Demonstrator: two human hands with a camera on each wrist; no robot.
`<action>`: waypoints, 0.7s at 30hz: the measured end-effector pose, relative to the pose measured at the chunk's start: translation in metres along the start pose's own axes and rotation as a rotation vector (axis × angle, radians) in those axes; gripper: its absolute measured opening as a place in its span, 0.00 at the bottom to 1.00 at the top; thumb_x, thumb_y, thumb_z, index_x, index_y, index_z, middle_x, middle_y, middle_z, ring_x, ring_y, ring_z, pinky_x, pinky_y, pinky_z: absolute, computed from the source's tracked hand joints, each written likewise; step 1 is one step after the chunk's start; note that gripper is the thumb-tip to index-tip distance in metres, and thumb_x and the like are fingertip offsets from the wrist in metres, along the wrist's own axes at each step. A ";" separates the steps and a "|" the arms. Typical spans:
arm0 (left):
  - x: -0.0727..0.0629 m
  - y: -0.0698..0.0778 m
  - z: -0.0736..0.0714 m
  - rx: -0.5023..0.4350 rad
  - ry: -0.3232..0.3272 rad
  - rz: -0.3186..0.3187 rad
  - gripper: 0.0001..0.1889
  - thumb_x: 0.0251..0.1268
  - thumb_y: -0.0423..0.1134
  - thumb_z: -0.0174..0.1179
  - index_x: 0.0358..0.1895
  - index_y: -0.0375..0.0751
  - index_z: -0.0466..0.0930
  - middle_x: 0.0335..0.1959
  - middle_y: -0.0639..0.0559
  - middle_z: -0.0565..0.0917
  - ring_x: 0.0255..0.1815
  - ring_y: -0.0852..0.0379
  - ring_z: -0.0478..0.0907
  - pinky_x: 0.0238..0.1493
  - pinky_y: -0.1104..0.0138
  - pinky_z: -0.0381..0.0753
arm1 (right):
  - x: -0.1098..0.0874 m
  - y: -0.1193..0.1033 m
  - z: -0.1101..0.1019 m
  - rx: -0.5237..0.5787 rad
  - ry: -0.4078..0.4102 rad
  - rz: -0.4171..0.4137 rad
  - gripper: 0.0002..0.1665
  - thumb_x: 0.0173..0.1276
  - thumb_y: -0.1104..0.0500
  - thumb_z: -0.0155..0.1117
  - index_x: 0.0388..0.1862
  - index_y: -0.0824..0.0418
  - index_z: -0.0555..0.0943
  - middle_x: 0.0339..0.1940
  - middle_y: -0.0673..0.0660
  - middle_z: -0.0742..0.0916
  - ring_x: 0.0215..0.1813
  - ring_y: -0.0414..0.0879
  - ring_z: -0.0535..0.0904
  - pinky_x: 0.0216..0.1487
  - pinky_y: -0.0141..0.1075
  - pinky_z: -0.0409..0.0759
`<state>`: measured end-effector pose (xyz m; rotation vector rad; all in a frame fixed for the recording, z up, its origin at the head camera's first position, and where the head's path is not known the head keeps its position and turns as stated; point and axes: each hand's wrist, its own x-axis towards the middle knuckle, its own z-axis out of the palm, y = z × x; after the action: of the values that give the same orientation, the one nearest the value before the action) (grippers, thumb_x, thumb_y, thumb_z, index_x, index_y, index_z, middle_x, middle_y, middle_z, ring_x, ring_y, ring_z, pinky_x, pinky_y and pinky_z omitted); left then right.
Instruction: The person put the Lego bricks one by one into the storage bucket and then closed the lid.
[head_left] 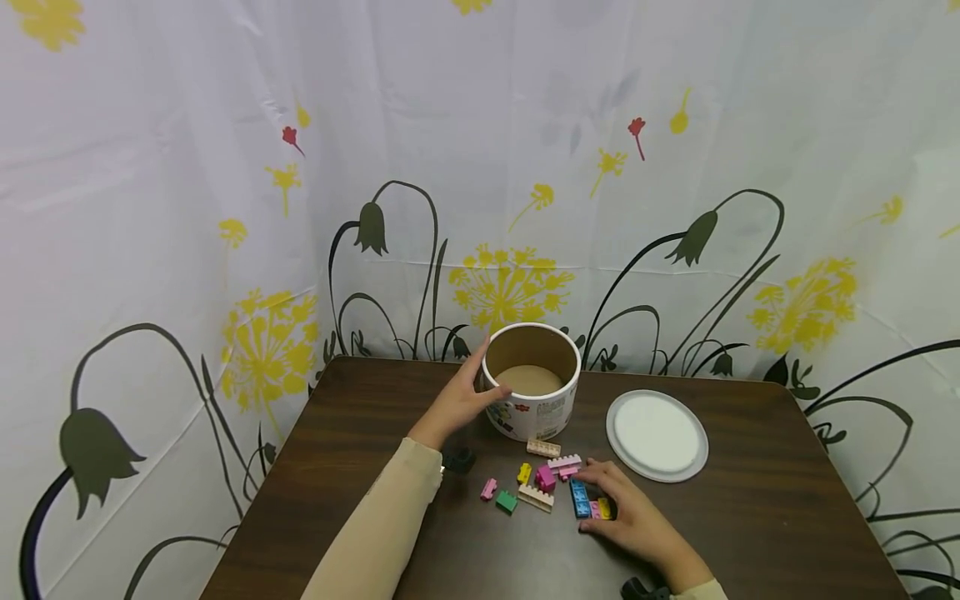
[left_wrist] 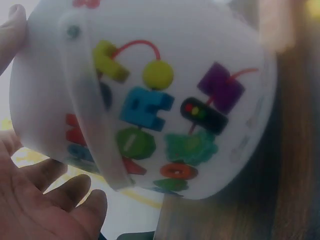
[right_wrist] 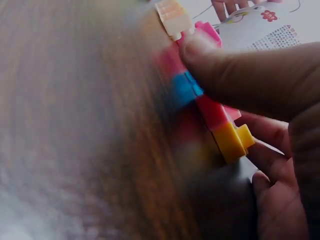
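A white round bucket (head_left: 536,421) with printed pictures stands at the back of the table, its open top showing a plain brown inside. My left hand (head_left: 457,400) holds the bucket's left side, thumb at the near rim and fingers along the outside. In the left wrist view, the bucket's strap handle (left_wrist: 87,110) hangs down its wall. My right hand (head_left: 633,512) curls around a blue toy brick (head_left: 580,498), a pink brick (head_left: 596,510) and a yellow brick (head_left: 604,507) on the table. Its thumb and forefinger lie at opposite ends of the blue one.
Several loose toy bricks lie between the hands, among them a green brick (head_left: 506,501), a magenta brick (head_left: 545,477) and a cream brick (head_left: 536,497). A white round lid (head_left: 657,435) rests to the bucket's right. Behind the dark wooden table (head_left: 780,500) hangs a flowered curtain (head_left: 510,133).
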<state>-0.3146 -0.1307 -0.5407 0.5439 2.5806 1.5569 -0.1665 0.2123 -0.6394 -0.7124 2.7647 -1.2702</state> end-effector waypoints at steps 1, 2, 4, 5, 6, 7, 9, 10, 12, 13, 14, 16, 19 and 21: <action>0.001 0.000 0.000 0.007 -0.002 -0.004 0.60 0.67 0.63 0.75 0.92 0.64 0.41 0.93 0.49 0.48 0.92 0.40 0.48 0.86 0.35 0.55 | 0.000 0.000 0.000 -0.005 -0.001 0.004 0.42 0.62 0.43 0.86 0.74 0.35 0.79 0.79 0.48 0.78 0.85 0.60 0.70 0.80 0.61 0.70; 0.001 0.001 -0.001 0.010 -0.005 -0.009 0.61 0.66 0.65 0.75 0.92 0.63 0.41 0.93 0.50 0.48 0.92 0.41 0.49 0.86 0.36 0.55 | -0.001 0.000 0.000 0.002 -0.002 0.007 0.41 0.63 0.44 0.86 0.74 0.35 0.79 0.80 0.49 0.78 0.85 0.61 0.69 0.82 0.56 0.67; 0.003 0.001 -0.001 0.015 -0.010 -0.010 0.62 0.65 0.67 0.74 0.92 0.61 0.40 0.93 0.49 0.48 0.92 0.40 0.49 0.86 0.36 0.56 | -0.001 0.001 -0.001 0.024 -0.008 0.011 0.40 0.64 0.47 0.85 0.73 0.37 0.80 0.81 0.50 0.78 0.86 0.63 0.68 0.87 0.43 0.58; 0.004 0.002 0.000 0.011 -0.015 -0.008 0.62 0.65 0.66 0.74 0.92 0.60 0.39 0.93 0.48 0.48 0.92 0.40 0.49 0.86 0.36 0.56 | -0.001 0.001 0.000 0.034 -0.010 0.008 0.39 0.64 0.48 0.85 0.73 0.38 0.80 0.81 0.51 0.78 0.86 0.64 0.67 0.87 0.36 0.53; 0.004 0.002 0.000 0.002 -0.020 -0.006 0.62 0.66 0.65 0.74 0.92 0.60 0.39 0.93 0.48 0.47 0.92 0.40 0.48 0.86 0.36 0.56 | -0.001 0.001 0.000 0.047 -0.010 0.010 0.38 0.64 0.50 0.85 0.73 0.38 0.81 0.81 0.51 0.78 0.86 0.64 0.66 0.86 0.29 0.47; 0.004 0.001 0.001 0.000 -0.024 -0.007 0.62 0.67 0.65 0.74 0.92 0.61 0.38 0.93 0.48 0.47 0.92 0.40 0.49 0.86 0.36 0.56 | -0.001 0.002 0.000 0.058 -0.011 0.011 0.38 0.65 0.51 0.85 0.72 0.39 0.81 0.81 0.51 0.79 0.86 0.63 0.66 0.84 0.22 0.43; 0.004 0.000 0.002 -0.023 -0.030 -0.021 0.60 0.70 0.62 0.73 0.91 0.65 0.37 0.93 0.49 0.46 0.92 0.40 0.48 0.86 0.36 0.57 | -0.001 0.002 0.001 0.072 -0.010 0.004 0.37 0.65 0.52 0.85 0.72 0.40 0.81 0.81 0.52 0.79 0.86 0.64 0.66 0.82 0.18 0.39; 0.003 0.000 0.002 -0.036 -0.030 -0.032 0.59 0.71 0.61 0.73 0.91 0.68 0.36 0.93 0.50 0.45 0.92 0.40 0.48 0.85 0.36 0.57 | -0.001 0.002 0.002 0.070 -0.002 0.001 0.37 0.65 0.52 0.85 0.72 0.39 0.81 0.80 0.52 0.80 0.86 0.64 0.67 0.82 0.18 0.41; 0.001 -0.001 0.003 -0.066 -0.024 -0.049 0.58 0.71 0.58 0.73 0.90 0.74 0.36 0.93 0.52 0.46 0.92 0.40 0.49 0.85 0.35 0.58 | -0.001 0.001 0.002 0.082 0.015 -0.005 0.36 0.65 0.52 0.85 0.71 0.40 0.81 0.80 0.51 0.80 0.85 0.64 0.68 0.82 0.21 0.47; 0.001 -0.002 0.004 -0.080 -0.018 -0.056 0.57 0.71 0.58 0.73 0.89 0.77 0.37 0.93 0.53 0.46 0.92 0.40 0.50 0.85 0.35 0.58 | -0.001 0.001 0.002 0.088 0.022 -0.011 0.36 0.65 0.52 0.84 0.71 0.41 0.81 0.80 0.51 0.80 0.84 0.64 0.69 0.82 0.23 0.50; 0.001 -0.003 0.004 -0.098 -0.011 -0.054 0.57 0.71 0.58 0.74 0.89 0.78 0.38 0.93 0.53 0.47 0.91 0.40 0.51 0.85 0.35 0.58 | -0.001 0.000 0.002 0.099 0.030 -0.021 0.36 0.65 0.52 0.84 0.71 0.42 0.81 0.79 0.51 0.81 0.84 0.64 0.70 0.81 0.24 0.53; 0.002 -0.006 0.007 -0.126 -0.001 -0.043 0.56 0.70 0.58 0.74 0.89 0.79 0.40 0.93 0.52 0.49 0.91 0.39 0.53 0.84 0.35 0.59 | 0.000 -0.001 0.001 0.126 0.044 -0.046 0.35 0.66 0.54 0.84 0.71 0.46 0.82 0.77 0.50 0.82 0.82 0.63 0.73 0.80 0.24 0.58; 0.004 -0.010 0.011 -0.171 0.010 -0.031 0.55 0.71 0.57 0.74 0.89 0.76 0.42 0.92 0.51 0.50 0.90 0.38 0.55 0.84 0.36 0.60 | 0.000 0.000 0.000 0.147 0.062 -0.101 0.33 0.67 0.55 0.83 0.70 0.51 0.82 0.73 0.50 0.83 0.79 0.59 0.76 0.78 0.21 0.60; 0.004 -0.011 0.015 -0.201 0.016 -0.035 0.54 0.72 0.55 0.74 0.90 0.75 0.43 0.92 0.50 0.50 0.90 0.37 0.55 0.84 0.36 0.60 | -0.001 0.001 0.000 0.151 0.074 -0.130 0.32 0.67 0.56 0.83 0.69 0.53 0.82 0.72 0.51 0.84 0.77 0.57 0.78 0.77 0.19 0.60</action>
<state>-0.3178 -0.1219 -0.5572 0.4660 2.3929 1.7884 -0.1665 0.2132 -0.6408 -0.8616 2.6788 -1.5406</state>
